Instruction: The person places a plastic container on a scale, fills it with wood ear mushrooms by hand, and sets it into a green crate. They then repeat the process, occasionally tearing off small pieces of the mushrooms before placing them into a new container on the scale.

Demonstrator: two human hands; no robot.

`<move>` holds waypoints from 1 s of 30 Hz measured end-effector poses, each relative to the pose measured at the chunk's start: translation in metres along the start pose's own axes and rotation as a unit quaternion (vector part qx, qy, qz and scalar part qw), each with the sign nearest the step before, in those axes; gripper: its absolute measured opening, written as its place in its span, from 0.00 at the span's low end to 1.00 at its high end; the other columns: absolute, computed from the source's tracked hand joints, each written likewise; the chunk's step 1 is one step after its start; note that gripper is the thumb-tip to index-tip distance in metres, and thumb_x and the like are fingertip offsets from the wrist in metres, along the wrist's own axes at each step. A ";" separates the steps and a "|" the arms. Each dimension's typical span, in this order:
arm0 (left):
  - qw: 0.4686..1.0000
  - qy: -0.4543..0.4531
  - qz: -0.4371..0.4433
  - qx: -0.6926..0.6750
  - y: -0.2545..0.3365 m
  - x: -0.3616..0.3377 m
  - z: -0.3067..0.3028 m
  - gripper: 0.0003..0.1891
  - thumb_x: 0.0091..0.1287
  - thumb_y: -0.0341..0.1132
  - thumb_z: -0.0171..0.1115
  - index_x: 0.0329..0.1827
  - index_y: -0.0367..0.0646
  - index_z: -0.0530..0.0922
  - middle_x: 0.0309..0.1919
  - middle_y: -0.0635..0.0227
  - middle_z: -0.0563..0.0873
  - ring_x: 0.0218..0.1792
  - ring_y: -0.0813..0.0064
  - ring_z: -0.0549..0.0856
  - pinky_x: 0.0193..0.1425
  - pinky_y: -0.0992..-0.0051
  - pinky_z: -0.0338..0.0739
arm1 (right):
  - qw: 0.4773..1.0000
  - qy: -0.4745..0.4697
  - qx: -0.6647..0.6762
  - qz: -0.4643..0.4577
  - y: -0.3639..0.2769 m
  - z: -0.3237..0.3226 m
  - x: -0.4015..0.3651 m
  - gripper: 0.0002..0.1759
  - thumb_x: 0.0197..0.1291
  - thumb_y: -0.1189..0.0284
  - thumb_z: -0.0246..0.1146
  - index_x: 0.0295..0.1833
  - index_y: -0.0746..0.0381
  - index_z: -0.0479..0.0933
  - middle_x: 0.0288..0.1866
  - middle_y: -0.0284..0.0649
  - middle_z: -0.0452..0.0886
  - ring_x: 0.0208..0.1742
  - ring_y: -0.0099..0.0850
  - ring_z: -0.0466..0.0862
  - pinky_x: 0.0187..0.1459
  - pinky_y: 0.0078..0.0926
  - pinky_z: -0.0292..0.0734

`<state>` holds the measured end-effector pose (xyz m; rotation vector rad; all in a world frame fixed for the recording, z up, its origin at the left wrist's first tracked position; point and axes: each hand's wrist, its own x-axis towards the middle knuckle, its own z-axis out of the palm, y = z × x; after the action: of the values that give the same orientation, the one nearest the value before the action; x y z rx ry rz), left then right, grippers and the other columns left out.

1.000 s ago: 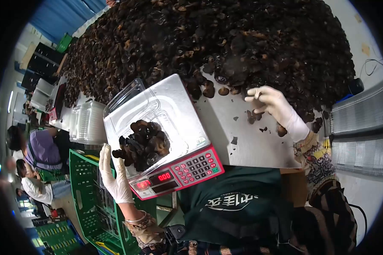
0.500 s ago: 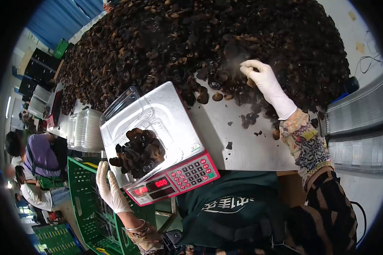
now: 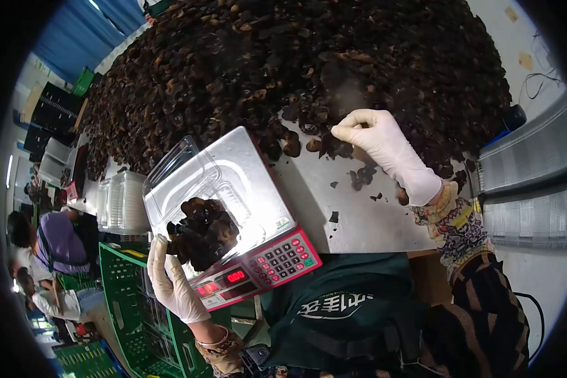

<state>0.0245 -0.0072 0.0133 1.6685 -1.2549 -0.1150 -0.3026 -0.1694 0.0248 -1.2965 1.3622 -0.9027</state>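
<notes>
My right hand, in a white glove, is closed in a pinch over the steel table. Dark wood ear mushroom hangs at its fingertips, in front of the big pile. On the tilted-looking scale sits a clear plastic box, its hinged lid folded out to the far side. A clump of wood ear mushrooms lies in the near end of the box. My left hand, also gloved, is beside the box's near left corner with fingers stretched out and apart, fingertips right at its edge.
A huge heap of wood ear mushrooms covers the table's far side. Loose scraps dot the steel table. Stacked clear boxes stand left, above a green crate. Other people sit further left.
My right hand has come back from the pile towards me and left, with dark mushroom now showing at its fingertips. My left hand has moved slightly closer against the box.
</notes>
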 end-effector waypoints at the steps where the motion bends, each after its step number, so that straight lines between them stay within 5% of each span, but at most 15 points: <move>1: 0.999 0.000 0.002 -0.032 0.001 -0.001 0.003 0.15 0.73 0.30 0.51 0.59 0.36 0.76 0.58 0.63 0.78 0.60 0.73 0.75 0.68 0.71 0.65 | 1.000 -0.003 0.003 0.014 -0.002 0.000 -0.003 0.11 0.55 0.67 0.69 0.33 0.65 0.81 0.23 0.30 0.78 0.22 0.18 0.77 0.25 0.17 0.70; 11: 0.999 -0.021 0.014 -0.024 0.015 -0.006 0.013 0.15 0.73 0.31 0.50 0.58 0.35 0.76 0.58 0.62 0.78 0.59 0.72 0.75 0.67 0.71 0.65 | 0.995 -0.060 -0.061 0.046 0.000 -0.012 -0.007 0.11 0.56 0.69 0.67 0.32 0.67 0.80 0.23 0.36 0.80 0.21 0.20 0.78 0.25 0.19 0.72; 16: 0.999 -0.030 0.043 -0.011 0.022 -0.011 0.010 0.16 0.74 0.31 0.47 0.58 0.33 0.76 0.57 0.60 0.79 0.59 0.70 0.75 0.67 0.70 0.65 | 0.964 -0.167 -0.179 0.107 0.022 -0.038 -0.030 0.10 0.54 0.69 0.67 0.31 0.65 0.79 0.22 0.34 0.78 0.22 0.21 0.78 0.26 0.20 0.73; 18: 0.998 -0.032 0.032 -0.038 0.026 -0.015 0.014 0.16 0.75 0.30 0.45 0.58 0.32 0.75 0.57 0.59 0.79 0.59 0.70 0.76 0.67 0.70 0.65 | 0.948 -0.196 -0.248 0.025 0.054 -0.056 -0.055 0.11 0.53 0.68 0.68 0.30 0.66 0.79 0.24 0.35 0.79 0.25 0.22 0.78 0.29 0.21 0.73; 22: 0.997 -0.046 0.028 -0.048 0.021 -0.019 0.016 0.16 0.75 0.30 0.45 0.59 0.31 0.74 0.56 0.57 0.80 0.59 0.69 0.77 0.68 0.68 0.65 | 0.912 -0.270 -0.211 0.226 0.092 -0.096 -0.124 0.11 0.50 0.67 0.69 0.30 0.64 0.82 0.25 0.38 0.79 0.26 0.25 0.78 0.31 0.26 0.73; 23: 0.997 -0.051 0.031 -0.044 0.022 -0.018 0.016 0.16 0.75 0.30 0.45 0.59 0.31 0.74 0.56 0.57 0.80 0.59 0.68 0.77 0.69 0.68 0.65 | 0.903 -0.260 -0.265 0.216 0.092 -0.103 -0.142 0.10 0.51 0.65 0.68 0.31 0.62 0.82 0.25 0.39 0.80 0.27 0.28 0.79 0.31 0.28 0.74; 24: 0.997 -0.056 0.034 -0.040 0.022 -0.018 0.016 0.16 0.75 0.30 0.44 0.59 0.31 0.74 0.56 0.57 0.80 0.59 0.68 0.77 0.69 0.68 0.65 | 0.891 -0.251 -0.319 0.205 0.092 -0.109 -0.161 0.11 0.53 0.63 0.67 0.32 0.60 0.83 0.25 0.40 0.80 0.27 0.31 0.80 0.32 0.30 0.75; 26: 0.997 -0.061 0.036 -0.040 0.026 -0.017 0.018 0.16 0.75 0.31 0.44 0.58 0.32 0.75 0.56 0.57 0.80 0.59 0.67 0.77 0.69 0.67 0.65 | 0.781 -0.345 -0.501 0.145 0.122 -0.127 -0.200 0.11 0.53 0.63 0.63 0.33 0.59 0.84 0.29 0.44 0.84 0.30 0.38 0.84 0.36 0.31 0.78; 29: 0.994 -0.083 0.032 -0.069 0.023 -0.016 0.020 0.16 0.75 0.31 0.45 0.58 0.31 0.75 0.56 0.56 0.80 0.59 0.67 0.77 0.69 0.67 0.66 | 0.554 -0.472 -0.623 0.286 0.128 -0.128 -0.245 0.11 0.54 0.63 0.63 0.35 0.59 0.84 0.32 0.42 0.84 0.34 0.41 0.84 0.40 0.37 0.79; 30: 0.992 -0.091 0.031 -0.076 0.024 -0.016 0.022 0.16 0.75 0.32 0.45 0.58 0.31 0.75 0.56 0.55 0.80 0.58 0.67 0.78 0.68 0.67 0.66 | 0.658 -0.380 -0.611 0.222 0.127 -0.126 -0.242 0.11 0.56 0.64 0.62 0.37 0.59 0.83 0.33 0.42 0.84 0.35 0.40 0.84 0.40 0.37 0.78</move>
<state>-0.0113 -0.0085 0.0131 1.5122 -1.3978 -0.3241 -0.4740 0.0720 -0.0302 -1.7996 1.3995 1.1001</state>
